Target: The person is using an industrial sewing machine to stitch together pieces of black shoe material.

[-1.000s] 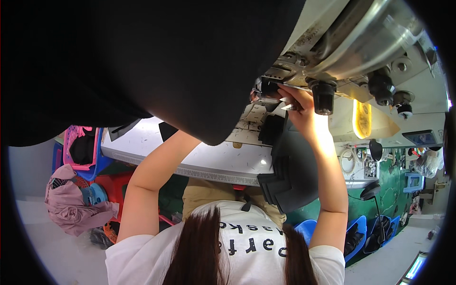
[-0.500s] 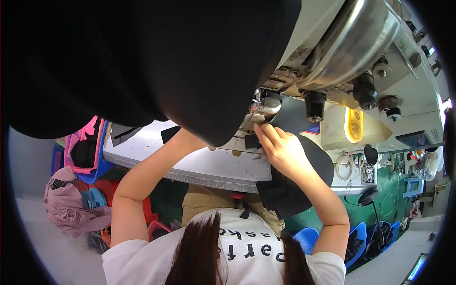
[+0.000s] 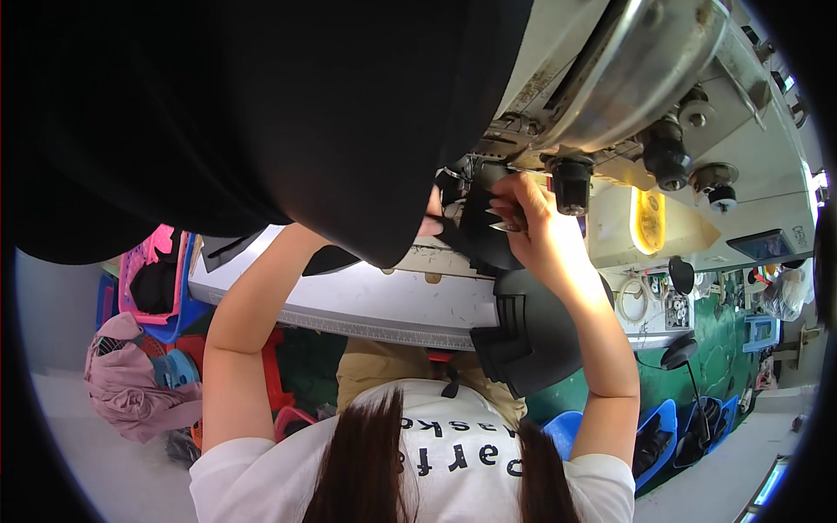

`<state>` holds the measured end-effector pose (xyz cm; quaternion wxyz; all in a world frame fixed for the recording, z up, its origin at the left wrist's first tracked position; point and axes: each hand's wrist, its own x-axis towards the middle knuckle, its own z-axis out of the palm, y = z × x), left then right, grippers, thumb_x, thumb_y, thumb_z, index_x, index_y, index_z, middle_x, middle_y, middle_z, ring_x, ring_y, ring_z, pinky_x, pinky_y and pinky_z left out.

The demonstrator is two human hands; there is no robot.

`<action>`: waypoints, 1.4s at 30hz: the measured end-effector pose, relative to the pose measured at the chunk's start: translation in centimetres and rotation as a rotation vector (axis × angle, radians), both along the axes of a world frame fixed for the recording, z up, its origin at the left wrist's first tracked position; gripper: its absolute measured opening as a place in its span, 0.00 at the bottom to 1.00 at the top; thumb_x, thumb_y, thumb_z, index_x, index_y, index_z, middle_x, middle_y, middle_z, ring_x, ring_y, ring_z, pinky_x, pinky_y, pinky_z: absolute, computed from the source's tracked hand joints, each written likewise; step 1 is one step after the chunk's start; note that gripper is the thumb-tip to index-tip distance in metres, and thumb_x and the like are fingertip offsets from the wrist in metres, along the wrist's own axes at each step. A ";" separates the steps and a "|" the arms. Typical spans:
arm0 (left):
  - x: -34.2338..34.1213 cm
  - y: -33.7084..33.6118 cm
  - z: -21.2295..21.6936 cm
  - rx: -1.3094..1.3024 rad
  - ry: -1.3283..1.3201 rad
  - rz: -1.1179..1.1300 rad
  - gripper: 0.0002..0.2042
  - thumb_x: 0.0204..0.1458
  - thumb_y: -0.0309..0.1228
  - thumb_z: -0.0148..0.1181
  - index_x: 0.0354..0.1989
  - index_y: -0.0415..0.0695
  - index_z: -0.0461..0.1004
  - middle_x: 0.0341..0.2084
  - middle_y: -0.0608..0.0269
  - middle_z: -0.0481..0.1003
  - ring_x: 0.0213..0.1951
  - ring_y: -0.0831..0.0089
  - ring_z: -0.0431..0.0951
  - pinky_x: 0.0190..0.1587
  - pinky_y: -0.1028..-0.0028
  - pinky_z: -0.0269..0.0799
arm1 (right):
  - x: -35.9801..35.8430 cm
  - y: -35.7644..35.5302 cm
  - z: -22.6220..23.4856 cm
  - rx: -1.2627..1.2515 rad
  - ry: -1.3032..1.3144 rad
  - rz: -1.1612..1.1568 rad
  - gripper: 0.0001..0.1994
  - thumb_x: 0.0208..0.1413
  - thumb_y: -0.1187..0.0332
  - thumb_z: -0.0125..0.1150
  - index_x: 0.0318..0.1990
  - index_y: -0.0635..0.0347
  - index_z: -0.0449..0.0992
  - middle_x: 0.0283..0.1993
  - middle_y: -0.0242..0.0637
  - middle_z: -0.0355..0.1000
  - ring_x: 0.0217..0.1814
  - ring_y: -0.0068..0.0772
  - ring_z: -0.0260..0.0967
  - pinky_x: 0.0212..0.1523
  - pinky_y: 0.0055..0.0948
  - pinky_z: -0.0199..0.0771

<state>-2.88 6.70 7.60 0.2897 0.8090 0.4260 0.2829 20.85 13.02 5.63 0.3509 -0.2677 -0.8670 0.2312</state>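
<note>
Beside the needle area of a sewing machine (image 3: pixel 641 78), my right hand (image 3: pixel 545 228) is closed on small pointed silver blades that look like thread snips (image 3: pixel 508 227). Just left of the blades lies a dark black fabric piece (image 3: pixel 490 228), partly under the machine head. My left hand (image 3: pixel 432 220) shows only its fingertips, which pinch the near left end of that fabric. A large black shape (image 3: pixel 261 113) covers the rest of the hand. Below my right wrist, a stack of black cut pieces (image 3: pixel 532 336) hangs over the table's front edge.
The white table (image 3: pixel 392 305) has a ruler strip along its front edge. A yellow tray (image 3: pixel 648 222) sits right of the machine head. Far left are a pink basket (image 3: pixel 179 288) and a draped pink cloth (image 3: pixel 131 383). Blue bins (image 3: pixel 656 444) stand low on the right.
My right hand has moved up, and pointed blades now show at its fingers. The fabric at the needle has shifted, and my left fingertips have come into sight. The stacked pieces' upper part lies differently.
</note>
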 end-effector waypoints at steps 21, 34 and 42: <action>0.4 3.5 -2.5 -0.248 -0.578 0.333 0.18 0.44 0.22 0.66 0.46 0.40 0.74 0.38 0.65 0.76 0.42 0.78 0.74 0.47 0.78 0.68 | 1.2 -0.1 -3.9 0.700 -0.016 0.015 0.34 0.21 0.79 0.59 0.49 0.68 0.76 0.57 0.47 0.70 0.22 0.30 0.62 0.25 0.26 0.68; -0.5 3.5 -2.8 -0.398 -0.561 0.406 0.17 0.45 0.25 0.67 0.45 0.41 0.74 0.37 0.62 0.76 0.39 0.74 0.75 0.43 0.75 0.69 | 1.2 -0.4 -3.6 0.596 -0.001 0.005 0.33 0.23 0.80 0.60 0.50 0.65 0.76 0.56 0.45 0.71 0.37 0.35 0.74 0.34 0.28 0.76; -1.4 3.9 -5.1 -0.340 -0.534 0.470 0.17 0.45 0.29 0.68 0.44 0.42 0.73 0.37 0.59 0.76 0.40 0.70 0.75 0.43 0.72 0.68 | 2.0 -0.4 -4.2 0.601 0.052 0.010 0.31 0.23 0.79 0.61 0.47 0.63 0.78 0.52 0.43 0.74 0.25 0.30 0.69 0.26 0.27 0.72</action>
